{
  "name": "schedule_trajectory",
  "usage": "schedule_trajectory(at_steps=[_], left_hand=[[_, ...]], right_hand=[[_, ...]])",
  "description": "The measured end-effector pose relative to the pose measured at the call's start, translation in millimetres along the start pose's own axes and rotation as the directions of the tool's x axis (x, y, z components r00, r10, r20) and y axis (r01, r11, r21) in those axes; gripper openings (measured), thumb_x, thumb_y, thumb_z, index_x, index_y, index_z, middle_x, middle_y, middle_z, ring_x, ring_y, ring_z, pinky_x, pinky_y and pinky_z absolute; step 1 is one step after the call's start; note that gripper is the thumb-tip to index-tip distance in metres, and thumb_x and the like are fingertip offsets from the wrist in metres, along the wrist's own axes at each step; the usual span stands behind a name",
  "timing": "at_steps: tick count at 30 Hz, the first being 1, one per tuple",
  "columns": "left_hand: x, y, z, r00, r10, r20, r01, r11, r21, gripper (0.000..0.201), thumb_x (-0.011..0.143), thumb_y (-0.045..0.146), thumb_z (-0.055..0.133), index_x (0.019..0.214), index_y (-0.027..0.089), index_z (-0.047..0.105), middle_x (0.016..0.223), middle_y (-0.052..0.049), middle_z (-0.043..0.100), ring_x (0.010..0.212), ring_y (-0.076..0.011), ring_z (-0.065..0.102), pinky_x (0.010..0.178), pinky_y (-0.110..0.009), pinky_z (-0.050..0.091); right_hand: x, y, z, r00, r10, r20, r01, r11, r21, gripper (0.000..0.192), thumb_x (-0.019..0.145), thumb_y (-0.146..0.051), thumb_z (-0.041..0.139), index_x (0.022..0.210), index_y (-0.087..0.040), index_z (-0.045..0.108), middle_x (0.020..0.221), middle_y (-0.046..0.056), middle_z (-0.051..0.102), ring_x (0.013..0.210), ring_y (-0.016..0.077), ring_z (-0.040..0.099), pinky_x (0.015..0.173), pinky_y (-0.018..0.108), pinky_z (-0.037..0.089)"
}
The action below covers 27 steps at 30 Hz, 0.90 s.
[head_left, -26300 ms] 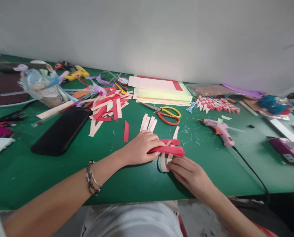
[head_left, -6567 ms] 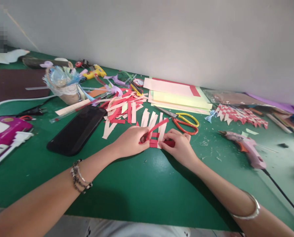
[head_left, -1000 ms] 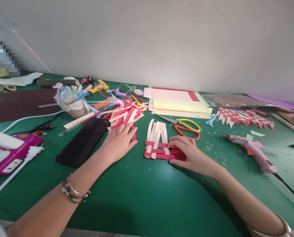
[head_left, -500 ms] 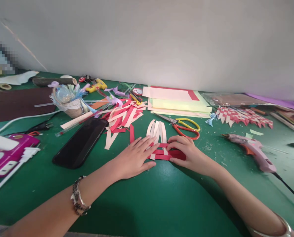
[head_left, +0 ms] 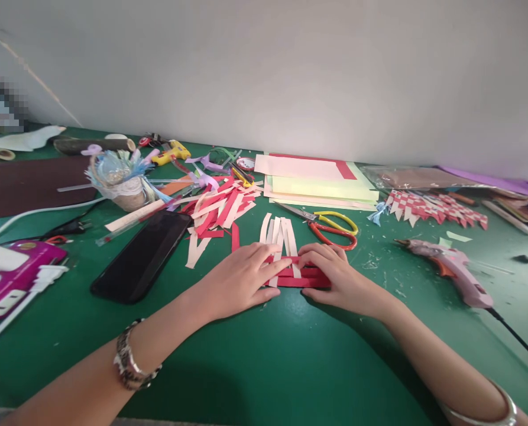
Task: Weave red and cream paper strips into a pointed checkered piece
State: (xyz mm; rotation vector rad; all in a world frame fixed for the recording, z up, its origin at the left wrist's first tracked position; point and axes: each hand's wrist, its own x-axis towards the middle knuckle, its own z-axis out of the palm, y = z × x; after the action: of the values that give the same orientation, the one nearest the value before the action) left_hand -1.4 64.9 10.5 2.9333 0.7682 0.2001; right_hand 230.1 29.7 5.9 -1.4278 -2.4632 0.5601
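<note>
Red paper strips (head_left: 295, 282) run crosswise through several pale pink paper strips (head_left: 279, 232) in a small woven piece on the green table. My left hand (head_left: 241, 275) lies over the left part of the weave, fingers stretched out and thumb near its lower edge. At the right end, my right hand (head_left: 334, 273) has bent fingers and thumb closed on the red strips. The hands hide both ends of the red strips. Just beyond my right hand lie scissors (head_left: 321, 225) with yellow and orange handles.
A heap of red and pink strips (head_left: 223, 207) and a black phone (head_left: 142, 257) lie to the left. Coloured paper sheets (head_left: 321, 183) lie at the back. On the right are a pink glue gun (head_left: 454, 266) and a red-and-white woven paper piece (head_left: 434, 207).
My left hand's fingers have drawn in slightly, with the index finger now lower over the weave. My right fingers have flattened the red strips at the right end. The view shifted a little.
</note>
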Motion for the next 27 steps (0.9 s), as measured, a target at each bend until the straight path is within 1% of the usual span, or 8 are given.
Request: schedule_trajectory(at_steps=[2, 4, 5, 10, 16, 21, 24, 27], left_hand=[[1, -2, -3.9, 0.999, 0.039, -0.006, -0.038, 0.999, 0.015, 0.029, 0.094, 0.031, 0.037, 0.110, 0.021, 0.057, 0.107, -0.008, 0.056, 0.096, -0.0209, 0.055, 0.081, -0.033, 0.043], [1, -4, -3.5, 0.998, 0.061, 0.019, -0.061, 0.998, 0.009, 0.030, 0.095, 0.025, 0.033, 0.101, 0.020, 0.061, 0.094, -0.006, 0.058, 0.085, -0.0173, 0.057, 0.074, -0.028, 0.044], [1, -5, -2.1, 0.997, 0.063, 0.033, -0.063, 0.998, -0.008, 0.030, 0.095, 0.025, 0.033, 0.100, 0.020, 0.062, 0.092, -0.005, 0.058, 0.083, -0.0163, 0.057, 0.071, -0.027, 0.044], [1, -7, 5.4, 0.998, 0.025, 0.056, -0.018, 0.992, -0.126, 0.024, 0.093, 0.025, 0.040, 0.104, 0.022, 0.061, 0.094, -0.003, 0.057, 0.084, -0.0156, 0.057, 0.071, -0.025, 0.044], [2, -7, 4.3, 0.999, -0.002, 0.039, 0.008, 0.987, -0.163, 0.020, 0.091, 0.027, 0.044, 0.105, 0.020, 0.057, 0.097, -0.004, 0.056, 0.079, -0.0150, 0.057, 0.068, -0.026, 0.043], [0, -9, 4.8, 0.994, -0.104, -0.038, 0.097, 0.981, -0.165, 0.032, 0.087, 0.037, 0.049, 0.112, 0.018, 0.051, 0.106, -0.008, 0.052, 0.083, -0.0175, 0.056, 0.068, -0.027, 0.045], [0, -8, 5.9, 0.989, -0.147, 0.009, 0.146, 0.974, -0.174, 0.033, 0.086, 0.036, 0.052, 0.113, 0.018, 0.051, 0.104, -0.006, 0.053, 0.084, -0.0177, 0.057, 0.068, -0.027, 0.045], [2, -7, 6.7, 0.989, -0.143, 0.025, 0.145, 0.977, -0.159, 0.031, 0.084, 0.033, 0.057, 0.110, 0.018, 0.053, 0.103, -0.005, 0.054, 0.087, -0.0186, 0.056, 0.069, -0.027, 0.044]], right_hand=[[-1, 3, -1, 1.000, 0.002, -0.022, -0.002, 1.000, -0.026, 0.021, 0.076, -0.028, 0.053, 0.096, -0.025, 0.049, 0.117, 0.006, 0.050, 0.111, 0.0246, 0.044, 0.096, 0.049, 0.028], [-2, 5, -1, 1.000, -0.001, -0.029, 0.000, 0.998, -0.058, 0.019, 0.076, -0.028, 0.052, 0.094, -0.025, 0.050, 0.116, 0.006, 0.050, 0.110, 0.0246, 0.045, 0.095, 0.048, 0.029], [-2, 5, -1, 1.000, -0.003, -0.029, 0.001, 0.997, -0.073, 0.017, 0.076, -0.028, 0.052, 0.093, -0.025, 0.051, 0.115, 0.006, 0.050, 0.109, 0.0244, 0.046, 0.095, 0.048, 0.029], [0, 3, 1, 0.999, -0.005, -0.040, 0.002, 0.996, -0.093, 0.013, 0.078, -0.029, 0.052, 0.090, -0.024, 0.054, 0.113, 0.006, 0.051, 0.106, 0.0236, 0.048, 0.094, 0.047, 0.030], [2, 2, 2, 0.998, -0.025, -0.049, 0.020, 0.995, -0.099, 0.014, 0.082, -0.031, 0.049, 0.093, -0.026, 0.055, 0.112, 0.006, 0.052, 0.103, 0.0231, 0.050, 0.092, 0.046, 0.033], [1, 3, 0, 1.000, -0.012, -0.028, 0.010, 0.998, -0.068, 0.016, 0.080, -0.036, 0.054, 0.091, -0.024, 0.053, 0.117, 0.006, 0.052, 0.107, 0.0241, 0.049, 0.092, 0.047, 0.033], [3, 2, 0, 1.000, -0.012, -0.022, 0.012, 1.000, -0.027, 0.017, 0.081, -0.036, 0.053, 0.095, -0.025, 0.053, 0.118, 0.006, 0.052, 0.108, 0.0237, 0.048, 0.094, 0.047, 0.031], [5, -1, 2, 1.000, -0.016, -0.024, 0.015, 1.000, -0.015, 0.018, 0.082, -0.035, 0.052, 0.097, -0.025, 0.053, 0.118, 0.005, 0.053, 0.108, 0.0228, 0.047, 0.094, 0.046, 0.031]])
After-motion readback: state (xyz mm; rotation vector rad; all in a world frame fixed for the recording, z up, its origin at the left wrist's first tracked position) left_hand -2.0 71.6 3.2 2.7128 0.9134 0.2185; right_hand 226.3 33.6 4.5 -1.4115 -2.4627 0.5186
